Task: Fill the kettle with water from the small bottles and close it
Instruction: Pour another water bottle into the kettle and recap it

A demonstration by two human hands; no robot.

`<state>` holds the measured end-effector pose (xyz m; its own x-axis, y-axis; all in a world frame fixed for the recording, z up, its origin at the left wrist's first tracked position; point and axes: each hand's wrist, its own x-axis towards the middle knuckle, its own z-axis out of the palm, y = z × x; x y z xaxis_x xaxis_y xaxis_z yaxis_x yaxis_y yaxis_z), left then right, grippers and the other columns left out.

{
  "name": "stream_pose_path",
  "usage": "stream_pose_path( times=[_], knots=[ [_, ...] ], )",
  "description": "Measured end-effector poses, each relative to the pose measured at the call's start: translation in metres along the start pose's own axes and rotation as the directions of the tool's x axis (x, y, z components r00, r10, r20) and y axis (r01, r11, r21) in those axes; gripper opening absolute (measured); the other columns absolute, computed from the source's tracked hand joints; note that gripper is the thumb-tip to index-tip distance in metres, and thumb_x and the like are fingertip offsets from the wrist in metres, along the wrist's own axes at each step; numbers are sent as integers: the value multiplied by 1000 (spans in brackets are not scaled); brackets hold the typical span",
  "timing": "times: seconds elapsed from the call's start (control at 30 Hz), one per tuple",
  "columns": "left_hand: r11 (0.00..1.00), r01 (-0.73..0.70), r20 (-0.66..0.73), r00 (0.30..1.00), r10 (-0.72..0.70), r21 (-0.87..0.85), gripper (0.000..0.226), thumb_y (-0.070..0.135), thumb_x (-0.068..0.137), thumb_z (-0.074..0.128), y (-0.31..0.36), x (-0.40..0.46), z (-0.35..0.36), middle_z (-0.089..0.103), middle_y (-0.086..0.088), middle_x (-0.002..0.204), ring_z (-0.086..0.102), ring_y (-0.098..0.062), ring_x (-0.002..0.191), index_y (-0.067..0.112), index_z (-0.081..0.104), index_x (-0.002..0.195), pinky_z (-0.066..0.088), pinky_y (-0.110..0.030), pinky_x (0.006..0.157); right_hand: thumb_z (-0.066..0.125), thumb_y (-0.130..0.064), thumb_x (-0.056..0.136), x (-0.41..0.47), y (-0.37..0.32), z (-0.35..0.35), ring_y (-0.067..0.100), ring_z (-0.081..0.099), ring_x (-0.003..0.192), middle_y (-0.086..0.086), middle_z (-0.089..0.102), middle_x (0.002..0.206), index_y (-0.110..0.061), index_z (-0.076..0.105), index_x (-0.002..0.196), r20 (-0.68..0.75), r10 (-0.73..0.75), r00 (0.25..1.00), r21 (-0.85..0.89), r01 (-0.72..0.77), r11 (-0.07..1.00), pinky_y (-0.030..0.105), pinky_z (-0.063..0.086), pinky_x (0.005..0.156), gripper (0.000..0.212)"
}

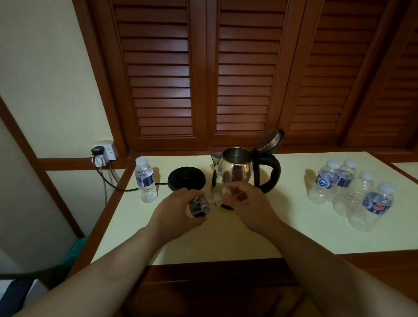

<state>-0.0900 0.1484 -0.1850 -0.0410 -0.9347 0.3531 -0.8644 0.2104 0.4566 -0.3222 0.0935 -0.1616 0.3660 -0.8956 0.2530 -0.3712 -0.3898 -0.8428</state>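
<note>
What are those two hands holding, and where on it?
The left hand grips a small bottle round its labelled body; the right hand pinches its cap end.

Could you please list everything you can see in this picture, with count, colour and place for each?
kettle: one, shiny steel with black handle, lid open, middle of the table
kettle base: one, black, left of the kettle, corded
held bottle: one, clear with dark label, in the left hand, in front of the kettle
full bottle: one, clear, white cap, upright at the table's left edge
bottle group: four, clear, blue labels, white caps, right side
table: one, pale yellow top, wooden edging
wall socket: one, white, black plug, left wall
louvred doors: brown, behind the table
left hand: grips the held bottle
right hand: fingers at that bottle's neck
</note>
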Motion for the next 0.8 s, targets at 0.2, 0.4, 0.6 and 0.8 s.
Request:
stream_pose_path(
  times=[0.2, 0.4, 0.6, 0.8],
  knots=[
    [999, -51, -23, 998, 51, -5, 58, 43, 76, 85, 7, 2, 3, 62, 11, 110, 59, -8, 93, 37, 62, 129, 55, -30, 82, 65, -49, 98, -3, 7, -8, 0, 63, 101, -12, 68, 117, -31, 70, 129, 115, -38, 993, -77, 47, 996, 17, 48, 82, 36],
    [996, -63, -19, 998, 61, -60, 58, 41, 75, 86, 12, 3, 5, 61, 11, 108, 60, -9, 93, 37, 63, 128, 56, -31, 82, 72, -47, 95, -3, 5, -20, 0, 66, 101, -15, 73, 112, -35, 72, 129, 140, -66, 988, -45, 73, 996, 13, 51, 82, 36],
    [994, -77, 1, 997, 77, -82, 58, 41, 73, 88, 19, 7, 4, 59, 10, 106, 57, -9, 94, 39, 64, 126, 53, -27, 82, 78, -38, 91, -1, 1, -32, -2, 67, 102, -15, 75, 111, -31, 76, 122, 183, -95, 978, -69, 109, 992, 14, 53, 86, 32],
    [995, -88, 0, 996, 88, -46, 57, 43, 74, 88, 25, 6, 5, 58, 9, 104, 54, -11, 94, 39, 65, 127, 52, -32, 82, 77, -40, 92, 0, -1, -38, 6, 72, 87, -7, 76, 96, -23, 78, 111, 198, -61, 978, -85, 79, 993, 28, 60, 82, 26]
  ],
)
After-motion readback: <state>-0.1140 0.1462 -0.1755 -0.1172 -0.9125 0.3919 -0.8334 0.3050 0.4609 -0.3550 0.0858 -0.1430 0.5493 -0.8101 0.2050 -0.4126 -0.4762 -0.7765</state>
